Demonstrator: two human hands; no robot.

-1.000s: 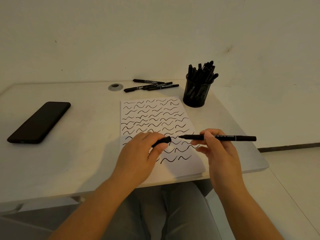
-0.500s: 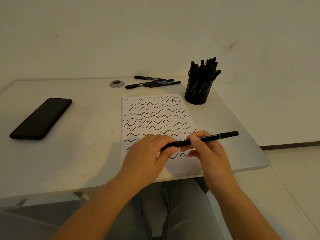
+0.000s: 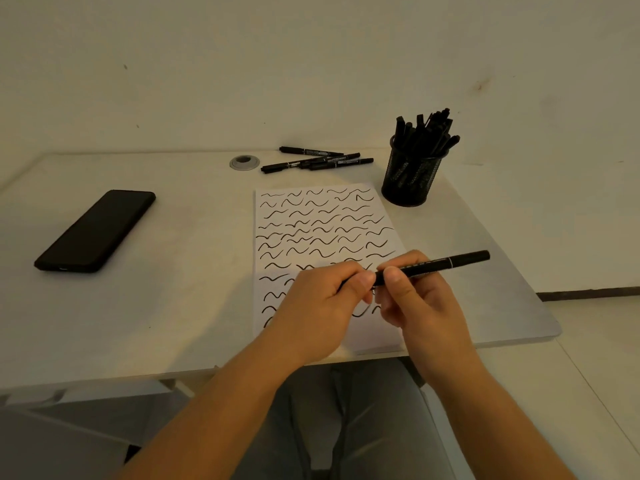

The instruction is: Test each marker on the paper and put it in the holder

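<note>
A black marker (image 3: 436,264) lies level above the lower part of the paper (image 3: 322,233), held by both hands. My right hand (image 3: 415,299) pinches its barrel near the middle. My left hand (image 3: 322,306) grips the marker's left end, where the cap sits between thumb and fingers; that end is mostly hidden. The white sheet is covered with several rows of black wavy strokes. A black mesh holder (image 3: 412,178) stands at the back right, packed with several markers. Three loose markers (image 3: 318,160) lie at the back of the table.
A black phone (image 3: 97,230) lies on the left of the white table (image 3: 173,306). A round grey cable grommet (image 3: 244,162) sits at the back. The table's front edge runs just under my wrists, with my lap below.
The cap in my left hand and the marker in my right have come together; a gap one second ago is closed. Both hands meet above the paper's lower part.
</note>
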